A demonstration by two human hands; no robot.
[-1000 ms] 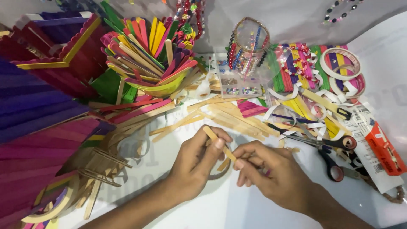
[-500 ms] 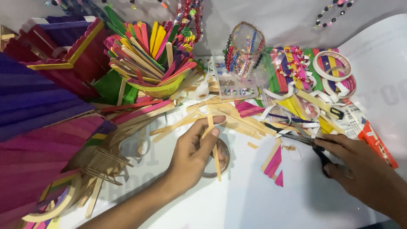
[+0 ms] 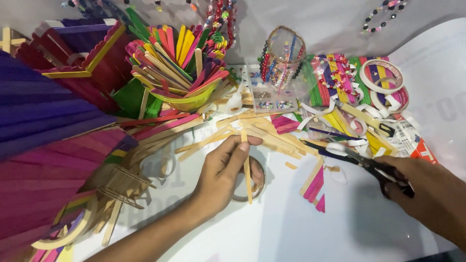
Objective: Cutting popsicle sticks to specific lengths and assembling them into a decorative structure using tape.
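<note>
My left hand [image 3: 224,172] pinches a plain wooden craft stick [image 3: 247,170] and holds it nearly upright over a roll of tape [image 3: 252,182] lying on the white table [image 3: 291,228]. My right hand [image 3: 427,196] is at the right edge, its fingers through the black handles of a pair of scissors [image 3: 359,157]. The scissor blades point left toward a heap of plain wooden sticks [image 3: 264,131]. Pink stick offcuts [image 3: 315,187] lie between my two hands.
A green bowl of coloured sticks [image 3: 179,63] stands at the back. A big purple and pink stick fan [image 3: 43,145] fills the left. A clear box of beads [image 3: 272,94], coloured sticks [image 3: 335,80] and tape rolls [image 3: 383,77] crowd the back right.
My right hand let go of the stick, moved right and took hold of the scissors. My left hand kept the stick and turned it upright.
</note>
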